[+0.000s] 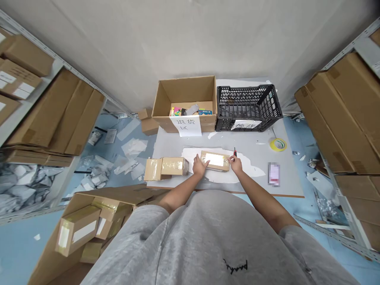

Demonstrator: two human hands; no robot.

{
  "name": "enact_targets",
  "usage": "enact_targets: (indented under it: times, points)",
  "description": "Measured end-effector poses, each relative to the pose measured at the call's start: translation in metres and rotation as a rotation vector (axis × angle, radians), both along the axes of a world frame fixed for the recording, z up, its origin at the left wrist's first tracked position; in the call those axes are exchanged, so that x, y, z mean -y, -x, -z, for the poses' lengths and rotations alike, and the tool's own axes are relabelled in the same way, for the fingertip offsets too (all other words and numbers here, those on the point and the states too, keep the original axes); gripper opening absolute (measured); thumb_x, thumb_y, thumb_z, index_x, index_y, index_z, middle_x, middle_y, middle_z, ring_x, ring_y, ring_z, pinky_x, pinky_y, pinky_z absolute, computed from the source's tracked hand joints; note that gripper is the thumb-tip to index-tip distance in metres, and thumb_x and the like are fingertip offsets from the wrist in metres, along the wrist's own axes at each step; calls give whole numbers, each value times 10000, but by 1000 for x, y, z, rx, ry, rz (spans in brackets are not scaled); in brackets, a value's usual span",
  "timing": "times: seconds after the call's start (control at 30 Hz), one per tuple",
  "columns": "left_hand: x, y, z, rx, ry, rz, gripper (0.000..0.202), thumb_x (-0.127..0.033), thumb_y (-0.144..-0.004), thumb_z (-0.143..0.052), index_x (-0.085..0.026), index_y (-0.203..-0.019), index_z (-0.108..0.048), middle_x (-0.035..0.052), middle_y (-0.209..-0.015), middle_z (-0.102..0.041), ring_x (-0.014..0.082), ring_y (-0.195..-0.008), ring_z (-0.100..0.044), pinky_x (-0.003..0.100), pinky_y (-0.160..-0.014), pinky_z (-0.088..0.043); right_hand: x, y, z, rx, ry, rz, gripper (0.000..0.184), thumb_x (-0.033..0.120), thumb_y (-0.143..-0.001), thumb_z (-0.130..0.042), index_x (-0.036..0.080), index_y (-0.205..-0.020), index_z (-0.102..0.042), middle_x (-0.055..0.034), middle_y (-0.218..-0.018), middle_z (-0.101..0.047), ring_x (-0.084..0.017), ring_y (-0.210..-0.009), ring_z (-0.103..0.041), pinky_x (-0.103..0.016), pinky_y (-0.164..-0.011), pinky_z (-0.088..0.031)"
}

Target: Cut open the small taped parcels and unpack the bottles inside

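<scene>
A small taped cardboard parcel (215, 160) with a white label lies on the grey table (255, 174) in front of me. My left hand (200, 165) rests on its left end, fingers pressed on the box. My right hand (236, 163) is closed at its right end around a small red-handled tool (234, 152) whose tip points at the parcel. Two more taped parcels (166, 167) sit side by side to the left of my left hand.
At the table's back stand an open cardboard box (185, 103) with colourful items and a black plastic crate (247, 107), both labelled. A tape roll (278, 144) lies right. A carton of parcels (89, 229) sits lower left. Shelves with boxes flank both sides.
</scene>
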State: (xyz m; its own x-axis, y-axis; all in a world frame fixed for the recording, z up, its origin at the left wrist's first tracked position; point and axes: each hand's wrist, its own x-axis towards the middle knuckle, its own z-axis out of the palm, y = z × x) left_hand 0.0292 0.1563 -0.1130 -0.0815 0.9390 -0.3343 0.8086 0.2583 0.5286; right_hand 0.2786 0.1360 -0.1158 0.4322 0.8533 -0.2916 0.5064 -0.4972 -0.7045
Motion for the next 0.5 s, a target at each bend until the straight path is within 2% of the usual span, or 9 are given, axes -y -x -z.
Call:
enact_targets:
  times: [0.07, 0.13, 0.2, 0.27, 0.37, 0.5]
  points:
    - [6, -1, 2, -35, 55, -28, 846, -668, -958, -520, -160, -1597, -300, 217, -1548, -506, 320, -1364, -578, 389, -1014, -519, 4, 0, -5, 47, -11, -14, 428, 513, -932, -590, 227, -1223, -718, -77, -977, -645, -233, -857, -648, -323, -813, -535]
    - [10, -1, 5, -28, 99, 11, 752, -634, -1003, -442, -181, -1589, -314, 201, -1522, -540, 308, -1326, -612, 395, -995, -530, 11, 3, -11, 64, -64, -67, 524, 466, -981, -517, 271, -1462, -589, -89, -1103, -649, -247, -957, -662, -334, -873, -538]
    - [10, 1, 10, -3, 124, 54, 724, -610, -1021, -406, -195, -1602, -287, 193, -1516, -551, 303, -1309, -626, 406, -986, -539, 17, 12, -17, 33, -123, -191, 601, 415, -1006, -478, 309, -1596, -433, -89, -1213, -670, -270, -1064, -663, -357, -936, -534]
    - [7, 5, 17, 29, 145, 80, 733, -588, -1023, -409, -185, -1616, -255, 201, -1532, -532, 300, -1308, -628, 412, -993, -542, 21, 24, -22, -12, -153, -357, 601, 371, -1010, -487, 325, -1606, -421, -78, -1324, -676, -291, -1186, -638, -386, -1015, -513]
    - [0, 10, 29, 90, 158, 118, 701, -484, -1030, -430, -155, -1621, -247, 212, -1580, -475, 283, -1350, -598, 406, -1057, -517, 20, 43, -26, -47, -127, -590, 508, 348, -1019, -500, 334, -1525, -543, -46, -1432, -647, -290, -1307, -586, -388, -1087, -477]
    - [-2, 14, 43, 334, 98, 77, 683, -357, -1012, -467, -152, -1625, -245, 199, -1572, -488, 274, -1451, -498, 424, -1190, -407, 13, 56, -24, 24, -59, -757, 489, 331, -1031, -489, 346, -1516, -560, -57, -1340, -672, -260, -1185, -637, -351, -1002, -508]
